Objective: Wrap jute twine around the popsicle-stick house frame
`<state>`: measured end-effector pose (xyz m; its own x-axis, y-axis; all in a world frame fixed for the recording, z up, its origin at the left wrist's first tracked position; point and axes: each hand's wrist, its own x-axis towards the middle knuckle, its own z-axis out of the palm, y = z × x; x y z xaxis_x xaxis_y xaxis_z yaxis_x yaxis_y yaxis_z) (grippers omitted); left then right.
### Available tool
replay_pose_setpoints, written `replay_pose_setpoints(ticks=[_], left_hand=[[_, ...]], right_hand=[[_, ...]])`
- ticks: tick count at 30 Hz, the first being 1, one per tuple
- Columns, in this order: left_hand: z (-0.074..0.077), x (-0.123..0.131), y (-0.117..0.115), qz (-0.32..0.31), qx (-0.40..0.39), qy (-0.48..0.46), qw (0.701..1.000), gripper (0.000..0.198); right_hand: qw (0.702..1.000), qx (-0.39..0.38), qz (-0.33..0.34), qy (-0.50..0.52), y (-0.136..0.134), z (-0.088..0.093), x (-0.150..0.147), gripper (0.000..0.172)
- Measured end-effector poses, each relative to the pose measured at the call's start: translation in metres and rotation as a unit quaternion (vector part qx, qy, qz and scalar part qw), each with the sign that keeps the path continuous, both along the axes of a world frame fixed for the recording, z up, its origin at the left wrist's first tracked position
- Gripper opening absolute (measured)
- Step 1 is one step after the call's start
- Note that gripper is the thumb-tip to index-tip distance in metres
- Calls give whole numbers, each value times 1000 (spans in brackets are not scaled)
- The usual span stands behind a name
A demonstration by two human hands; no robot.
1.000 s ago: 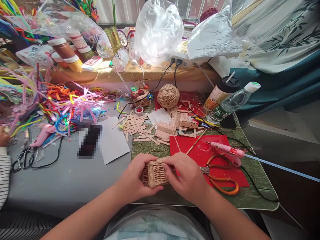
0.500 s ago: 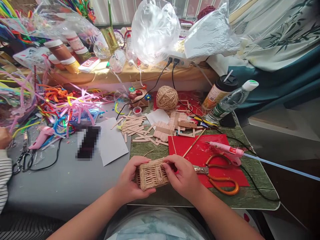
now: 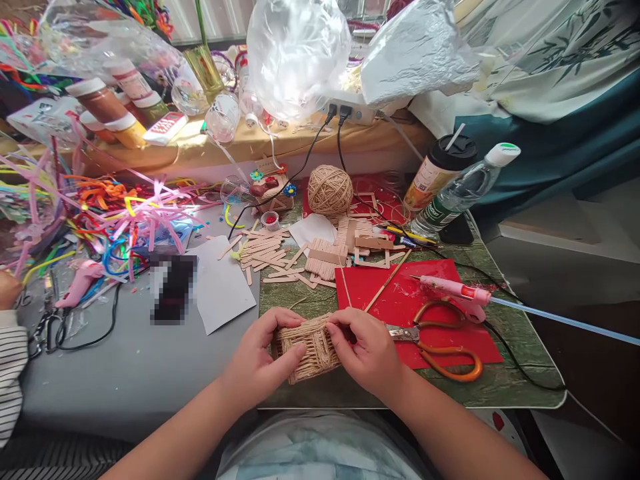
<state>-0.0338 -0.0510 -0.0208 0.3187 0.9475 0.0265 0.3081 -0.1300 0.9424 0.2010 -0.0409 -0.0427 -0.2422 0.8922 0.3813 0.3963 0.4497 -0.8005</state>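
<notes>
A small box-like piece wound with twine (image 3: 316, 353) is held between both hands above the near edge of the table. My left hand (image 3: 267, 357) grips its left end, fingers behind and thumb laid over the front face. At the upper right corner my right hand (image 3: 367, 347) is closed in a pinch on twine, its fingertips against the piece. From there a thin strand of twine (image 3: 346, 287) runs up toward the twine ball (image 3: 330, 190). Orange-handled scissors (image 3: 447, 340) lie right beside my right hand, their blade tips hidden behind it.
Under the scissors is a red sheet (image 3: 385, 293) bearing a pink glue gun (image 3: 453, 291). Craft sticks (image 3: 263, 250) lie scattered beyond my hands. A bottle (image 3: 463, 193) and cup (image 3: 440, 170) stand at right. Another person's hand (image 3: 9, 290) shows at far left.
My left thumb has moved from the lower edge up onto the front face of the twine piece. The right hand keeps its pinch. The view has shifted slightly.
</notes>
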Motion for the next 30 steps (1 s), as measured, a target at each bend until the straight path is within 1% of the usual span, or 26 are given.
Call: replay_pose_setpoints(ticks=[1,2,3,5,7,10,13,15,18,19,20,21,23,24,25,26,28,30], left_hand=[[6,0,3,5,-21,19,1000,22],[12,1,6,6,-31,38,999,18],[15,2,9,1,-31,53,998,19],[17,4,13,-12,-17,64,998,21],[13,5,15,-11,-6,51,999,18],[3,7,13,10,3,19,1000,12],[-1,6,12,10,17,21,1000,11],[2,4,14,-6,33,38,999,13],[17,3,16,-37,71,115,990,15],[23,4,16,-46,90,152,983,17],[29,6,15,-57,107,190,974,22],[35,8,14,-69,121,224,965,35],[42,15,11,-95,134,270,949,73],[44,19,10,-103,135,282,944,86],[44,23,9,-105,135,290,941,91],[44,26,8,-105,137,294,940,88],[41,28,8,-98,141,293,941,73],[38,26,8,-97,145,281,944,68]], right_hand=[[1000,4,0,1,0,0,-1,9],[1000,8,-1,3,0,0,-1,9],[1000,11,-1,6,0,0,-1,9],[1000,15,2,14,0,0,-2,9],[1000,18,6,22,1,-1,-2,10],[999,29,11,36,1,-3,-2,10],[997,43,16,63,2,-6,-3,13],[996,45,17,77,2,-7,-5,15],[996,44,19,75,1,-8,-6,16],[996,43,18,71,1,-8,-6,16],[997,42,18,67,0,-7,-6,16],[997,42,18,63,0,-7,-6,16],[997,42,17,55,-1,-6,-7,15],[998,41,17,52,-1,-6,-7,15],[998,39,18,50,-1,-6,-7,14],[998,35,17,50,-1,-6,-7,13],[998,24,20,53,0,-7,-4,10],[998,19,32,54,2,-9,0,8]])
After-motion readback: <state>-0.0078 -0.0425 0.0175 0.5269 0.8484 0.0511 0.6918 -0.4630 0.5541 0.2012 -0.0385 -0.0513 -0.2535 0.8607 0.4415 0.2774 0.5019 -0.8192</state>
